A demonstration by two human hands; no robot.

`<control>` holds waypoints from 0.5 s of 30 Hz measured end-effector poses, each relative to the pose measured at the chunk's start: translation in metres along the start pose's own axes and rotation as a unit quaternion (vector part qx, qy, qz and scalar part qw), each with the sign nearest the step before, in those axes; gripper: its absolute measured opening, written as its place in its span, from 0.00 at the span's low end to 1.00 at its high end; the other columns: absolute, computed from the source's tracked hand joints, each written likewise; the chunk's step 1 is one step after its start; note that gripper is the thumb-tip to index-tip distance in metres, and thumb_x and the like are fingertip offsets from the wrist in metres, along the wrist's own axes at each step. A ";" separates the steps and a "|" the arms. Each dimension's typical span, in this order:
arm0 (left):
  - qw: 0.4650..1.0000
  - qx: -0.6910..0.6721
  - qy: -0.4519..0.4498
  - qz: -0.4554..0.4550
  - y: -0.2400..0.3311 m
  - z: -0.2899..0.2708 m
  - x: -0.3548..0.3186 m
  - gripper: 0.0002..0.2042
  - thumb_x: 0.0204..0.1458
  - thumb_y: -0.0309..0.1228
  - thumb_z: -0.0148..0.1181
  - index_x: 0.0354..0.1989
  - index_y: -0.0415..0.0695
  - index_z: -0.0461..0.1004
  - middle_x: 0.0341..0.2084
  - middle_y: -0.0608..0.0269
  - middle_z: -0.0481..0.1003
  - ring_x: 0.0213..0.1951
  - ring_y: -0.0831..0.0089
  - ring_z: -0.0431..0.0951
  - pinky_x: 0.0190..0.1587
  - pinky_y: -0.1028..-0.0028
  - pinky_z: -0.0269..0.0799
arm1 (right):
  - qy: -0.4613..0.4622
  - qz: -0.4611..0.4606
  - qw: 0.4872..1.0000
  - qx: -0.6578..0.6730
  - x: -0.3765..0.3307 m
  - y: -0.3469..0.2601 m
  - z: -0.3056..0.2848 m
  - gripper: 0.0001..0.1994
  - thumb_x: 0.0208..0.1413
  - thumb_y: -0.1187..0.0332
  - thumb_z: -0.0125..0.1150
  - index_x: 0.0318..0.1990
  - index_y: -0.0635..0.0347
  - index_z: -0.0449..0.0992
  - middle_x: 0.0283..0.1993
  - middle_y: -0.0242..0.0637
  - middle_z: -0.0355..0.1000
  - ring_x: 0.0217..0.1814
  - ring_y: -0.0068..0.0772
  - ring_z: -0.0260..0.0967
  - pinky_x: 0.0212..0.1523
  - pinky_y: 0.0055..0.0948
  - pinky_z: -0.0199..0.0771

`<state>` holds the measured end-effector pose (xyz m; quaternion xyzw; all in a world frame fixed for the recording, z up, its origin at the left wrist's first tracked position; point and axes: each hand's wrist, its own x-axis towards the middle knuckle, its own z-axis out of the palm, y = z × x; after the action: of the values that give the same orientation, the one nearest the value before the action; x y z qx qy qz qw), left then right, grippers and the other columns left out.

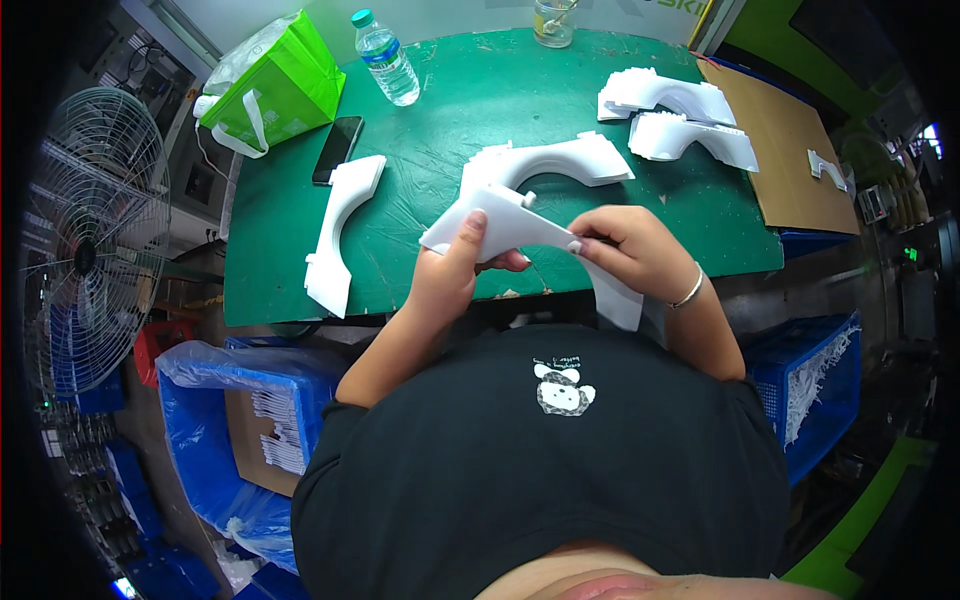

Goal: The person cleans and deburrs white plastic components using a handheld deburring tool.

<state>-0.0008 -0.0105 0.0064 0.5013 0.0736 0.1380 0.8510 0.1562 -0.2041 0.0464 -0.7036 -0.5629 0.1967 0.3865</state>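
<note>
In front of my body I hold a white, arch-shaped plastic part [512,228] over the table's near edge. My left hand [450,268] is closed on its broad left end, thumb on top and fingers beneath. Along the part's narrow middle, my right hand [642,250] pinches the edge between thumb and fingertips. The far end of the part hangs down below my right hand. Just behind it lies a stack of similar white parts [580,162]. Another white arch-shaped part [336,235] lies on the table left of my left hand.
On the green table [480,90] stand a green bag [290,90], a water bottle [388,65] and a glass jar [553,25]; a phone [338,150] lies nearby. More white stacks [670,100] sit at right beside cardboard [785,140]. Blue crates [200,430] flank me; a fan [90,240] stands left.
</note>
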 end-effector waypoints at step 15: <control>0.956 0.251 -0.112 0.103 -0.008 0.000 0.006 0.22 0.60 0.43 0.55 0.52 0.36 0.69 0.46 0.54 0.74 0.48 0.66 0.73 0.52 0.67 0.68 | 0.082 -0.039 0.995 -0.028 -0.004 0.006 0.011 0.07 0.57 0.69 0.57 0.33 0.65 0.75 0.22 0.43 0.67 0.23 0.40 0.65 0.27 0.34 0.66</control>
<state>0.0063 -0.0123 -0.0007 0.7161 -0.0424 0.1448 0.6815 0.1514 -0.2048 0.0340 -0.7052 -0.5617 0.1071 0.4192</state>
